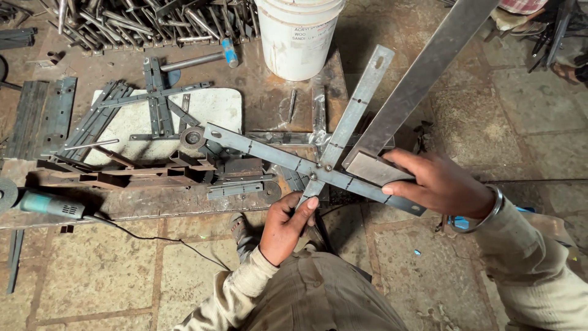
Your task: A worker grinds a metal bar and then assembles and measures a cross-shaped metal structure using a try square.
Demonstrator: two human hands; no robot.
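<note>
Crossed steel flat bars (306, 167), bolted at their junction above the workshop floor, are being squared: your left hand (283, 225) pinches the lower bar end, your right hand (436, 182) clamps the try square (392, 101) against them; judge alignment next.

The bucket (298, 37) is white. Just left of it lies a hammer (199, 59) with a blue grip. Below the bucket, two grey metal bars (318, 167) make a cross, dotted with small dark holes. Far left of the bucket lies a teal grinder (46, 204) with a black cord. The sleeves (539, 270) are tan. The floor (98, 276) is brown stone squares.
</note>
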